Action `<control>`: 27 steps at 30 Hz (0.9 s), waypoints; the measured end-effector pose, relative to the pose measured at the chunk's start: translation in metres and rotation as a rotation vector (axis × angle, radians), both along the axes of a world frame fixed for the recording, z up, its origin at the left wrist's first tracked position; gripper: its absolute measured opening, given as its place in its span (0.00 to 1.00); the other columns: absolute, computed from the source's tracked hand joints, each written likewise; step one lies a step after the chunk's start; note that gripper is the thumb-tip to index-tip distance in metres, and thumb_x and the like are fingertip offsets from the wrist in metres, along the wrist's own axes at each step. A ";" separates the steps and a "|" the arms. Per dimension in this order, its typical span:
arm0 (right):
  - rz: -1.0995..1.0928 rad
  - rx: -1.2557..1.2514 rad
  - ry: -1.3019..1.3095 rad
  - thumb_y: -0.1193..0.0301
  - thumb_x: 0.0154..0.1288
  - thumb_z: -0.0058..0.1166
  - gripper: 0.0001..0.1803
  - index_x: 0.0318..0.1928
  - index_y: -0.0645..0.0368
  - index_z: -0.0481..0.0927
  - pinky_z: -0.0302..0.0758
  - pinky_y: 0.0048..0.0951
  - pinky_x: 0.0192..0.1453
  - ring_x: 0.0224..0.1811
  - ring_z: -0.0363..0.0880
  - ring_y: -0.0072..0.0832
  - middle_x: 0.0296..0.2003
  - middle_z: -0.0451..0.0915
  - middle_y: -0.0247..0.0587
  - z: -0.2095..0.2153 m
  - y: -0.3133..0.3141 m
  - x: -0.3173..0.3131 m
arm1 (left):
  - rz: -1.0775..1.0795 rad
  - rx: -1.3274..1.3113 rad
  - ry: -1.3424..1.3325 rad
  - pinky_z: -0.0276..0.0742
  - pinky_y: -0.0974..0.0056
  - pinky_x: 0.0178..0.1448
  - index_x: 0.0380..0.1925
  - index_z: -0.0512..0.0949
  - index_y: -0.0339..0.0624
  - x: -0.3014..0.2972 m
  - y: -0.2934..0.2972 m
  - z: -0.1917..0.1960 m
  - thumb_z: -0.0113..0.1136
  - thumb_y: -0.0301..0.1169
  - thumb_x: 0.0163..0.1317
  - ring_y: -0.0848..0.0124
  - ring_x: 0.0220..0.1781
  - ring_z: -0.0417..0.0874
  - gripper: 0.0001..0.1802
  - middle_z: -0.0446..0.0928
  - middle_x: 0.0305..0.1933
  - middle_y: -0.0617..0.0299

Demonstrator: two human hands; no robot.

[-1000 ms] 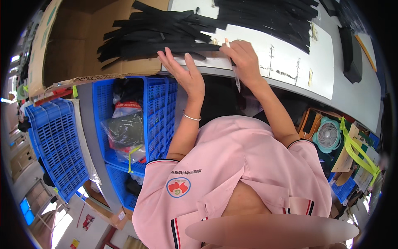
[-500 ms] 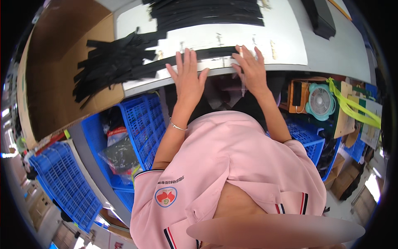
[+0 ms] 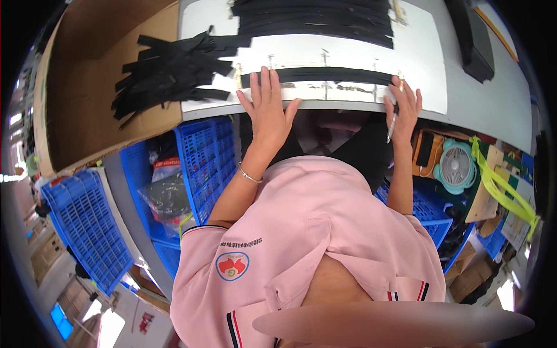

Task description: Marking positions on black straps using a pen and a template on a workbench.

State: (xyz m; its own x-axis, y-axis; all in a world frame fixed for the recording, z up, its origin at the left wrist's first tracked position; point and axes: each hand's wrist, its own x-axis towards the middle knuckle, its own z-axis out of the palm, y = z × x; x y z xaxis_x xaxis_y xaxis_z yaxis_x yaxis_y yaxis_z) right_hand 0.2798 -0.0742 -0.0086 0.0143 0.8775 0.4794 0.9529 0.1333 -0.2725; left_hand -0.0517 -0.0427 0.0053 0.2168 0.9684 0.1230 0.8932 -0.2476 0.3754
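A long black strip (image 3: pixel 331 75) lies straight across a white board (image 3: pixel 348 49) near the table's front edge, over small marks on the board. My left hand (image 3: pixel 268 113) rests open at the strip's left end, its fingertips on it. At the right end, the fingertips of my right hand (image 3: pixel 404 110) touch the strip. That hand also holds a slim pen (image 3: pixel 392 126), which points down past the table edge. To the left lies a loose pile of black strips (image 3: pixel 174 72), partly over a cardboard box. Farther back, several black strips (image 3: pixel 313 23) lie side by side in a block.
The open cardboard box (image 3: pixel 78 116) stands left of the board. Blue plastic crates (image 3: pixel 206 162) sit below the table on both sides. A dark, long object (image 3: pixel 470 40) lies at the back right. Under the table at right are a turquoise fan (image 3: pixel 456 166) and a yellow-green ribbon (image 3: pixel 503 191).
My right hand has moved right, and the strip has slid right, away from the loose pile. My left hand stays flat near the strip's left end. The view has shifted slightly.
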 end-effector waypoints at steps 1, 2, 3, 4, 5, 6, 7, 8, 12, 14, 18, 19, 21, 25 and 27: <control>0.002 0.009 0.005 0.70 0.65 0.67 0.16 0.53 0.52 0.83 0.54 0.45 0.81 0.70 0.74 0.33 0.61 0.83 0.33 -0.001 -0.001 0.000 | 0.020 0.001 0.009 0.28 0.29 0.80 0.78 0.55 0.35 -0.006 -0.001 -0.001 0.57 0.50 0.73 0.48 0.86 0.46 0.43 0.49 0.84 0.46; 0.003 0.018 0.009 0.70 0.66 0.67 0.15 0.53 0.53 0.83 0.55 0.45 0.81 0.70 0.74 0.33 0.61 0.83 0.33 -0.001 -0.002 -0.001 | 0.033 0.000 -0.013 0.27 0.29 0.80 0.78 0.56 0.35 -0.011 -0.002 -0.003 0.57 0.50 0.73 0.49 0.85 0.47 0.43 0.51 0.84 0.47; 0.004 0.020 0.001 0.69 0.68 0.65 0.14 0.52 0.54 0.83 0.57 0.44 0.80 0.70 0.74 0.33 0.62 0.83 0.32 0.000 -0.001 -0.002 | 0.044 0.000 -0.036 0.27 0.30 0.80 0.78 0.56 0.36 -0.016 -0.002 -0.004 0.57 0.50 0.73 0.49 0.85 0.48 0.43 0.52 0.83 0.48; 0.019 0.020 0.006 0.69 0.68 0.65 0.14 0.52 0.54 0.83 0.57 0.44 0.80 0.70 0.74 0.33 0.62 0.83 0.32 -0.001 0.001 -0.002 | 0.059 0.000 -0.032 0.27 0.30 0.80 0.78 0.56 0.36 -0.021 -0.001 -0.006 0.57 0.50 0.73 0.49 0.85 0.48 0.43 0.52 0.83 0.48; 0.012 0.018 0.013 0.69 0.69 0.64 0.13 0.52 0.55 0.83 0.58 0.44 0.80 0.70 0.73 0.33 0.62 0.83 0.32 -0.001 0.001 -0.002 | 0.033 0.022 -0.024 0.29 0.28 0.80 0.76 0.59 0.35 -0.023 0.001 -0.005 0.60 0.49 0.71 0.48 0.84 0.50 0.43 0.56 0.82 0.48; 0.003 0.016 0.018 0.68 0.70 0.63 0.12 0.52 0.55 0.83 0.58 0.44 0.80 0.71 0.73 0.33 0.62 0.82 0.32 -0.002 0.002 -0.002 | 0.005 0.045 -0.018 0.30 0.27 0.79 0.75 0.61 0.34 -0.026 0.003 -0.003 0.62 0.48 0.70 0.47 0.84 0.52 0.42 0.60 0.80 0.48; 0.006 0.012 0.006 0.69 0.70 0.62 0.12 0.52 0.55 0.83 0.59 0.45 0.80 0.70 0.73 0.34 0.63 0.82 0.32 -0.002 0.002 -0.002 | 0.010 0.043 -0.018 0.30 0.27 0.79 0.75 0.61 0.34 -0.027 0.004 -0.003 0.62 0.48 0.70 0.47 0.84 0.52 0.42 0.60 0.80 0.48; 0.011 0.011 0.004 0.69 0.70 0.62 0.12 0.52 0.55 0.83 0.59 0.45 0.80 0.70 0.73 0.34 0.63 0.82 0.32 -0.001 0.002 -0.002 | 0.014 0.069 -0.049 0.31 0.27 0.79 0.74 0.63 0.35 -0.027 0.004 -0.002 0.63 0.48 0.69 0.48 0.83 0.53 0.41 0.62 0.78 0.49; 0.025 -0.012 -0.015 0.69 0.70 0.62 0.13 0.52 0.55 0.83 0.60 0.45 0.79 0.70 0.73 0.35 0.63 0.82 0.31 0.006 0.003 -0.003 | 0.002 0.107 -0.147 0.35 0.28 0.79 0.71 0.68 0.38 -0.034 0.010 -0.003 0.65 0.46 0.67 0.49 0.82 0.56 0.37 0.66 0.76 0.51; -0.023 -0.041 -0.019 0.69 0.70 0.61 0.13 0.53 0.55 0.83 0.61 0.45 0.79 0.69 0.74 0.37 0.62 0.82 0.31 0.011 0.004 -0.005 | -0.006 0.111 -0.128 0.36 0.28 0.79 0.70 0.69 0.38 -0.036 0.011 -0.001 0.66 0.45 0.67 0.49 0.82 0.56 0.37 0.67 0.75 0.52; 0.002 0.005 0.094 0.70 0.73 0.59 0.12 0.54 0.55 0.83 0.61 0.43 0.78 0.67 0.76 0.36 0.62 0.83 0.33 0.028 0.021 -0.038 | -0.003 0.161 -0.127 0.39 0.29 0.79 0.69 0.71 0.39 -0.038 0.011 -0.005 0.67 0.45 0.66 0.49 0.81 0.58 0.36 0.69 0.73 0.54; -0.011 -0.085 0.358 0.70 0.74 0.57 0.12 0.54 0.55 0.84 0.62 0.41 0.77 0.66 0.76 0.35 0.59 0.84 0.34 0.039 0.027 -0.060 | -0.007 0.158 -0.139 0.39 0.29 0.79 0.69 0.71 0.39 -0.037 0.012 -0.006 0.67 0.45 0.66 0.49 0.81 0.58 0.36 0.69 0.73 0.54; 0.060 -0.217 0.704 0.70 0.76 0.54 0.13 0.55 0.57 0.84 0.66 0.36 0.71 0.60 0.78 0.31 0.51 0.87 0.35 0.050 0.040 -0.100 | 0.012 0.185 -0.149 0.41 0.28 0.78 0.68 0.72 0.40 -0.037 0.012 -0.009 0.68 0.45 0.65 0.49 0.80 0.59 0.35 0.70 0.72 0.55; 0.197 -0.284 0.987 0.69 0.76 0.55 0.12 0.52 0.61 0.86 0.76 0.25 0.52 0.44 0.83 0.23 0.39 0.87 0.33 0.058 0.068 -0.166 | 0.000 0.209 -0.156 0.43 0.29 0.78 0.67 0.72 0.40 -0.039 0.012 -0.012 0.68 0.45 0.65 0.50 0.80 0.60 0.35 0.70 0.72 0.55; 0.261 -0.345 1.053 0.69 0.75 0.57 0.11 0.46 0.63 0.86 0.75 0.19 0.41 0.35 0.81 0.16 0.37 0.86 0.31 0.055 0.081 -0.187 | -0.006 0.206 -0.161 0.45 0.29 0.77 0.67 0.73 0.40 -0.038 0.013 -0.011 0.68 0.45 0.64 0.50 0.80 0.61 0.35 0.71 0.71 0.55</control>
